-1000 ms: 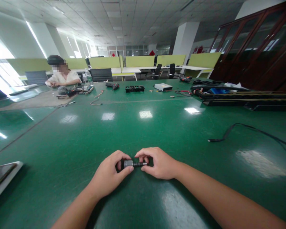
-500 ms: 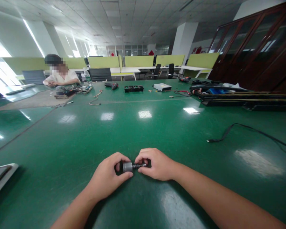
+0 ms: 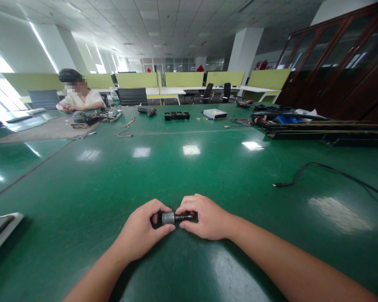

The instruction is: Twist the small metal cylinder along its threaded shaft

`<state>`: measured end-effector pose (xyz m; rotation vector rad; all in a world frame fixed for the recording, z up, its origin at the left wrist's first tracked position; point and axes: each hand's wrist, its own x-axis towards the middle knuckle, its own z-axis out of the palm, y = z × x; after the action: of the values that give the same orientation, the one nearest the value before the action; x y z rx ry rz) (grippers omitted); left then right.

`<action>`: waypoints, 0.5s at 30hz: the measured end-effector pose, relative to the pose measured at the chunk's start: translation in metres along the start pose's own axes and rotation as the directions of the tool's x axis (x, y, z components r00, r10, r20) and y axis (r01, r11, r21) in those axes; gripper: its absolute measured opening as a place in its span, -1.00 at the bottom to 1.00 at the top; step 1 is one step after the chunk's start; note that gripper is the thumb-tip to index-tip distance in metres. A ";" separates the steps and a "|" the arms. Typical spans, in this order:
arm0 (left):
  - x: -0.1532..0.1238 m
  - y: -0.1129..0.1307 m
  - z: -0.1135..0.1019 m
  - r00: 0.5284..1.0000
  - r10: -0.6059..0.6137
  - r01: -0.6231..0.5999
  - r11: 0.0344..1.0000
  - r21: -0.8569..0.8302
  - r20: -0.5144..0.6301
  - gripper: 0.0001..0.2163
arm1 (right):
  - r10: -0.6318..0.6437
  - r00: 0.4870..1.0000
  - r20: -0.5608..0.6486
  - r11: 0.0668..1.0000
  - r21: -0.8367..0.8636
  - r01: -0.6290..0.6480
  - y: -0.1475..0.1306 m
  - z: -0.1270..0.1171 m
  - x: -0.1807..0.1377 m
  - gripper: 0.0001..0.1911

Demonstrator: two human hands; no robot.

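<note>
Low in the middle of the head view is a small grey metal cylinder with a dark, ridged shaft (image 3: 168, 218) pointing right; it lies level, just over the table. My left hand (image 3: 145, 228) grips the cylinder body from the left, between thumb and fingers. Curled about the shaft end from the right is my right hand (image 3: 208, 216), its thumb below and its fingers above. Something dark with a reddish tint sits at the shaft's tip, partly hidden by the right fingers; I cannot make out what it is.
Around the hands spreads the green table (image 3: 189, 176). A black cable (image 3: 315, 165) lies at right, a white-edged tray-like thing (image 3: 6, 235) at left. Farther off are a power drill (image 3: 147, 111), a black bracket (image 3: 177, 115), a silver drive (image 3: 214, 113) and a seated person (image 3: 82, 98).
My right hand has shifted slightly left along the shaft. The shaft's tip, thin and bright before, now looks darker and thicker. My left hand stays almost still on the cylinder.
</note>
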<state>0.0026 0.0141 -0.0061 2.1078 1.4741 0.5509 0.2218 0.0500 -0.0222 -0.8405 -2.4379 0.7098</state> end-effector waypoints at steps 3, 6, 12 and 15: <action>-0.001 0.001 0.000 1.000 0.005 -0.005 1.000 0.005 0.003 -0.83 | -0.011 1.000 0.001 1.000 -0.006 0.011 0.000 0.001 -0.001 -0.77; 0.000 0.002 0.000 1.000 0.003 -0.003 1.000 0.012 0.003 -0.83 | -0.026 1.000 -0.004 1.000 -0.003 0.026 0.001 0.002 -0.002 -0.76; 0.000 0.003 -0.002 1.000 -0.008 0.008 1.000 -0.004 0.009 -0.84 | -0.041 0.999 -0.015 0.999 -0.021 0.040 0.001 0.002 -0.001 -0.80; 0.001 0.003 -0.002 1.000 -0.002 0.002 1.000 -0.015 0.012 -0.83 | -0.049 0.999 -0.018 0.999 -0.018 0.049 0.001 0.002 0.000 -0.82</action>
<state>0.0037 0.0141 -0.0031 2.0946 1.4609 0.5465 0.2214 0.0502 -0.0244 -0.7883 -2.4428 0.6601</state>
